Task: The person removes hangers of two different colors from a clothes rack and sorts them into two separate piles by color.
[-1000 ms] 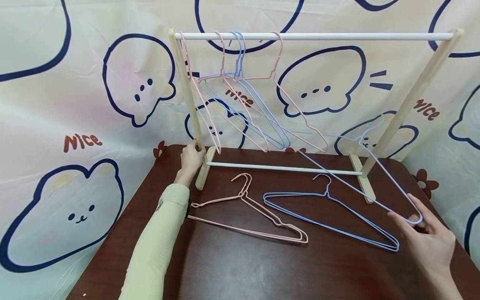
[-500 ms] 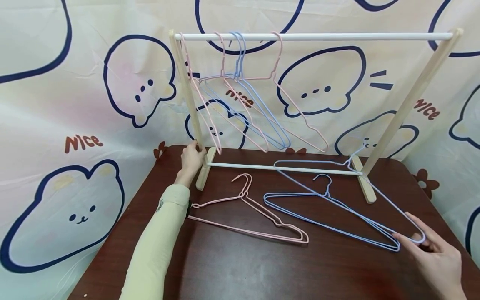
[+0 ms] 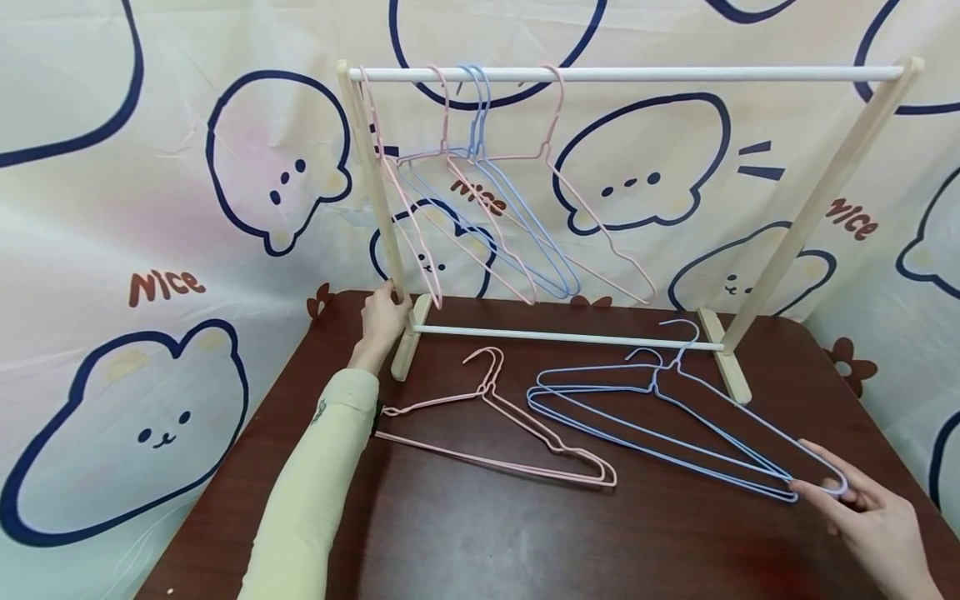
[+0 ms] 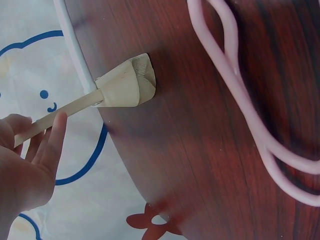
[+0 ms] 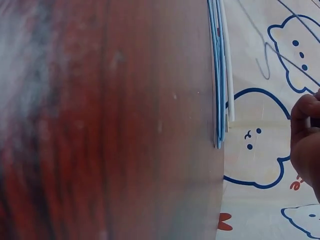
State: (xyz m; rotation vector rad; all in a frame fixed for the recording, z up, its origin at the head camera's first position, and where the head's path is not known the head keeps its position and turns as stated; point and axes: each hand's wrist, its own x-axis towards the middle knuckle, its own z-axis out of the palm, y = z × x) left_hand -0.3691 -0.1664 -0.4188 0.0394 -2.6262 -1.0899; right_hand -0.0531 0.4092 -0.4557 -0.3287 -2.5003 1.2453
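Observation:
My left hand (image 3: 384, 321) grips the lower left wooden post (image 3: 381, 192) of a white-barred clothes rack, just above its foot (image 4: 122, 87). At the right, my right hand (image 3: 873, 508) pinches the rounded right corner of a light blue clothes hanger (image 3: 738, 405) between thumb and fingers. That hanger slants over the table, its hook pointing left near the rack's bottom bar. It overlaps a small stack of blue hangers (image 3: 655, 382) lying on the table. In the right wrist view the right hand (image 5: 306, 140) shows only at the edge.
Several hangers, pink (image 3: 552, 125) and blue (image 3: 482, 125), hang on the left half of the top bar (image 3: 712, 74). Pink hangers (image 3: 488, 387) lie on the brown table (image 3: 480, 550), right of the left forearm. A patterned curtain (image 3: 247, 467) stands behind.
The held blue hanger has come down from in front of the rack's right post to over the table hangers, its hook swinging left. The left hand keeps its grip on the post.

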